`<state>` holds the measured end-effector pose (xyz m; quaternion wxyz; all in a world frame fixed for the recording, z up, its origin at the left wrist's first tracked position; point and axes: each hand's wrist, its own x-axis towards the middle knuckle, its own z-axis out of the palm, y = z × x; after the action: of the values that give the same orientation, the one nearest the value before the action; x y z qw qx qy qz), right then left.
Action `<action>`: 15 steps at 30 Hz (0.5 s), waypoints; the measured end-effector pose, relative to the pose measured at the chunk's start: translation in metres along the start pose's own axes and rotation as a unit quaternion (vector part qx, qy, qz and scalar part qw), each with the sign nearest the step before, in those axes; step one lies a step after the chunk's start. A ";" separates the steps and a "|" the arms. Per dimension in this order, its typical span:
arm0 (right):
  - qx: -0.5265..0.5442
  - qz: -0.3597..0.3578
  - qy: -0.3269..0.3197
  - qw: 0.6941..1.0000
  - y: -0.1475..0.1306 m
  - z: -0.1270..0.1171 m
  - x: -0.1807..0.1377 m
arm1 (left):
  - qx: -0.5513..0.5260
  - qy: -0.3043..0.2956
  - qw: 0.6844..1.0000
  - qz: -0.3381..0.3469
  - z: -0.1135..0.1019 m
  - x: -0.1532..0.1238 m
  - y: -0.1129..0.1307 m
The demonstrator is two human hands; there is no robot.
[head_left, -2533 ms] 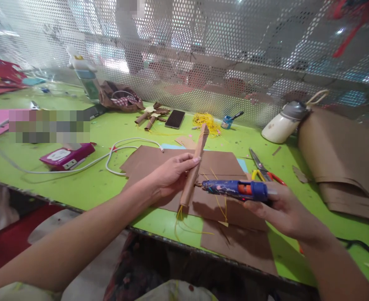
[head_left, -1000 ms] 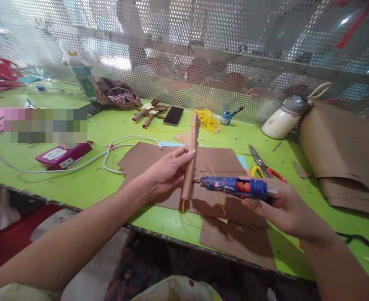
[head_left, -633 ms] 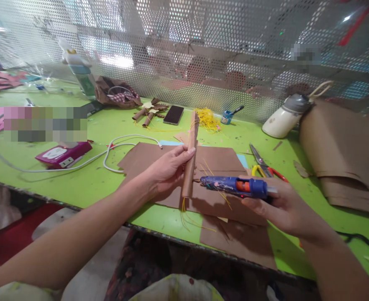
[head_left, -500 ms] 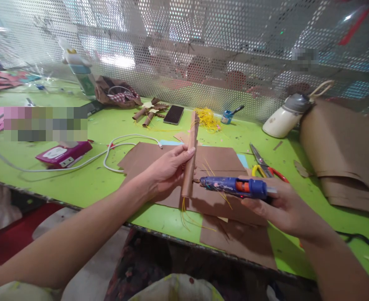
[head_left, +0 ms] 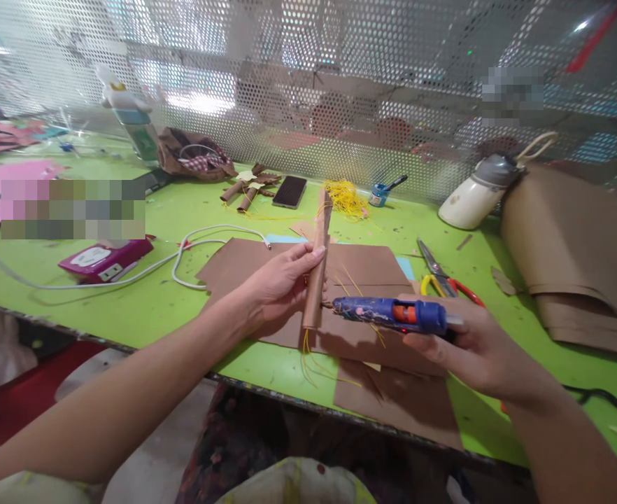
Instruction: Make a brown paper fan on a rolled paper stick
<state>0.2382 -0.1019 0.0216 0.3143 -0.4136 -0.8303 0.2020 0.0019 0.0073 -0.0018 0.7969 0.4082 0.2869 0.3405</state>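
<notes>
My left hand (head_left: 287, 280) grips a rolled brown paper tube (head_left: 315, 297) near its middle, thumb on top. Yellow strings (head_left: 307, 360) hang from the tube's near end. In my right hand (head_left: 476, 346) is a blue glue gun (head_left: 387, 313) with an orange part inside, its nozzle pointing left at the tube's right side, close to the lower end. Whether the nozzle touches the paper I cannot tell. Under both hands lie sheets of brown paper (head_left: 376, 266) on a green table.
Scissors (head_left: 437, 273) lie right of the paper. Farther back are a phone (head_left: 289, 192), finished paper rolls (head_left: 245, 192), yellow string (head_left: 348, 199) and a small blue jar (head_left: 378, 195). A white bottle (head_left: 466, 199) leans by brown paper (head_left: 576, 259). A purple power block (head_left: 106, 259) with a white cable sits left.
Almost nothing differs. Both hands keep their places, with the glue gun still at the tube's lower right side; the view has shifted very slightly.
</notes>
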 end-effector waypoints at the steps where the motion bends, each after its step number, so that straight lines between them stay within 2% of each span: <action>1: -0.004 0.002 0.002 1.000 0.000 0.000 0.001 | 0.000 0.000 1.000 -0.001 0.000 0.000 0.000; 6: 0.002 0.007 0.005 1.000 -0.002 0.000 0.003 | -0.005 0.002 1.000 -0.004 0.000 0.000 0.000; 15: 0.051 -0.002 -0.036 0.998 -0.011 -0.002 0.007 | -0.015 0.006 1.000 -0.001 -0.002 0.001 0.002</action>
<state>0.2303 -0.1027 0.0324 0.3054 -0.3878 -0.8306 0.2578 0.0002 0.0102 -0.0015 0.8018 0.3938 0.2867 0.3462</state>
